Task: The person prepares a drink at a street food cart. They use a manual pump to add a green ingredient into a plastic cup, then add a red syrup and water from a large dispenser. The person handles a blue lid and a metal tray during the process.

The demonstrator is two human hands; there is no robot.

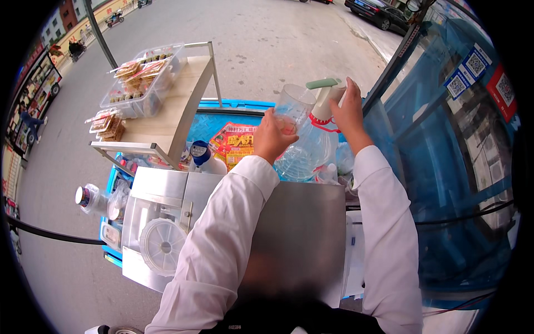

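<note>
My left hand (271, 136) is wrapped around the lower part of a clear plastic measuring cup (297, 99). The cup is tilted, its mouth close under the green spout (322, 83) of a cream-coloured bottle pump (326, 104). With my right hand (349, 113) I grip the pump's right side. This pump sits on the neck of a large clear water jug (300, 158), which has a red collar and handle (324, 124). I cannot make out whether water is running into the cup.
A steel counter (303, 222) lies before me, with a round clear lid (163, 246) at its left. A white bottle with a blue cap (207, 157) stands beyond. Packed snacks fill a plastic bin (125, 106) on a wooden shelf (175, 100). Blue clear panels (445, 183) rise at right.
</note>
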